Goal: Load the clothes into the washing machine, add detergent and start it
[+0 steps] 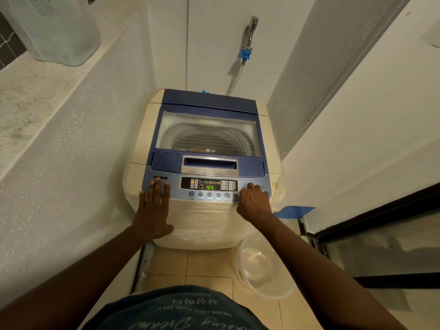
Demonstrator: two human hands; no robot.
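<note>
A cream and blue top-loading washing machine (204,217) stands in front of me with its glass lid (209,132) closed. Through the lid I see the drum with something dark and brownish low inside. The control panel (208,186) is lit and its green display reads 44. My left hand (153,206) lies flat with fingers spread on the panel's left end and the machine's front. My right hand (253,201) rests on the panel's right end, fingers curled over the buttons there, holding nothing.
An empty clear plastic basin (259,265) sits on the tiled floor at the machine's right foot. A tap with a blue hose fitting (246,51) hangs on the wall behind. White walls close in on both sides; a dark-framed glass door (381,234) is right.
</note>
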